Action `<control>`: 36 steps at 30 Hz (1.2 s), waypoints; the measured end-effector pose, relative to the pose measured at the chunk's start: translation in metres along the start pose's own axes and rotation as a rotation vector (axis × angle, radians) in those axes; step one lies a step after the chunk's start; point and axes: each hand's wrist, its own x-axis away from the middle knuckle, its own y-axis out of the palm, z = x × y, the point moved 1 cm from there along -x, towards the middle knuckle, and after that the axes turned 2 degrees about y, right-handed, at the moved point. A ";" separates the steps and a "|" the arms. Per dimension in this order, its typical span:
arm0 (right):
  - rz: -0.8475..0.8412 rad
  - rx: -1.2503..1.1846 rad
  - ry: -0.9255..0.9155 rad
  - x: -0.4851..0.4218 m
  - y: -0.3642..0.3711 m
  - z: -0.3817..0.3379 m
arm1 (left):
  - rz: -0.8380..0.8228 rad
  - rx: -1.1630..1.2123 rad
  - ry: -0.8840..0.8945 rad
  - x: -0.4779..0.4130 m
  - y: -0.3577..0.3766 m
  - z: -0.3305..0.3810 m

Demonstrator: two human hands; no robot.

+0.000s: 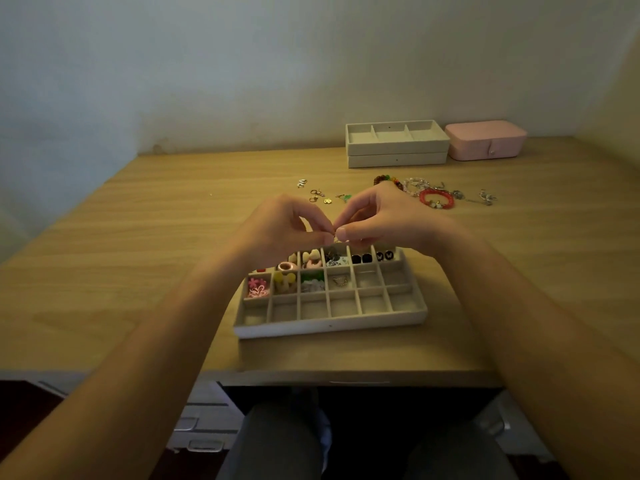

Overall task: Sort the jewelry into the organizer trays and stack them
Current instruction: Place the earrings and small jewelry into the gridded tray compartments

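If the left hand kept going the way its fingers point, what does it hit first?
Most likely the right hand: the left hand points across at it, both pinching one small metal piece between them above the organizer tray. Depth is unclear, but they look level.

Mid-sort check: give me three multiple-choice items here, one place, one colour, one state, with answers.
1. The pink box sits: A) right of the stacked trays B) on a chair C) on the floor
2. The bracelet with the pale charm is: A) blue B) red C) black
3. The left hand and right hand are: A) in the lap B) lifting a lid C) pinching one small gold piece

A: it stands right of that stack. B: its beads are red. C: fingertips meet on it above the grid tray.
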 end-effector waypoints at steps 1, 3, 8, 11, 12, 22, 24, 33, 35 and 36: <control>0.008 0.010 0.003 0.005 0.000 0.001 | 0.007 -0.029 0.020 0.004 0.002 0.002; 0.046 0.025 0.020 0.011 0.000 0.002 | -0.005 -0.055 0.026 0.010 0.008 0.003; 0.072 0.096 0.067 0.022 0.006 0.003 | -0.081 -0.170 0.044 0.020 0.021 0.011; 0.055 0.131 0.074 0.025 0.010 0.002 | -0.077 -0.343 0.067 0.023 0.024 0.015; 0.056 0.138 0.072 0.026 0.010 0.001 | -0.079 -0.399 0.074 0.023 0.026 0.015; 0.055 0.190 0.046 0.029 0.011 0.005 | -0.076 -0.531 0.096 0.020 0.032 0.011; 0.054 0.193 0.043 0.028 0.012 0.007 | -0.097 -0.532 0.096 0.018 0.033 0.013; 0.055 0.194 0.032 0.027 0.012 0.009 | -0.163 -0.490 0.040 0.009 0.034 0.016; 0.053 0.183 0.038 0.028 0.012 0.012 | -0.158 -0.461 0.020 0.010 0.030 0.014; 0.055 0.175 0.040 0.028 0.011 0.013 | -0.155 -0.429 0.008 0.010 0.028 0.013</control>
